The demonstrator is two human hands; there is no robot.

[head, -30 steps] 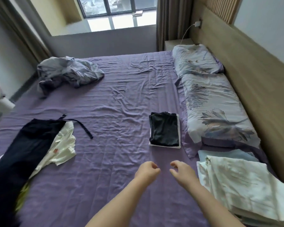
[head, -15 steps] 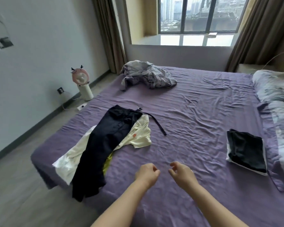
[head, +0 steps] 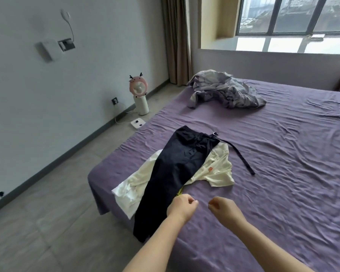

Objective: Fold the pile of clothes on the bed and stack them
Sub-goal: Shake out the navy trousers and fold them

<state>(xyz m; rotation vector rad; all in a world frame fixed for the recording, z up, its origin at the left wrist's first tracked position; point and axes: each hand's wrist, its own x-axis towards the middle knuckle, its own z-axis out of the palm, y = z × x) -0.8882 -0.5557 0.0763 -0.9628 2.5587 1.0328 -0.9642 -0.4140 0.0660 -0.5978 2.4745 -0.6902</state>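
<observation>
Dark trousers [head: 177,169] with a loose black belt [head: 241,156] lie stretched out over a cream shirt [head: 214,171] and a white garment [head: 126,195] near the bed's left corner. A strip of yellow-green cloth [head: 180,192] peeks out beneath them. My left hand [head: 182,208] hovers by the trousers' right edge with its fingers curled and nothing in it. Just right of it, my right hand [head: 223,210] is held over the bare sheet, also curled and holding nothing.
The purple bed sheet [head: 283,173] is wrinkled. A crumpled grey garment [head: 226,91] lies at the far corner. On the floor to the left stand a pink-topped fan [head: 138,95] and a white scale [head: 137,122]. A curtain and a window are behind.
My view has swung left, away from the pillows and the folded dark stack, toward the spread-out clothes. Both hands have come closer to the trousers, still holding nothing.
</observation>
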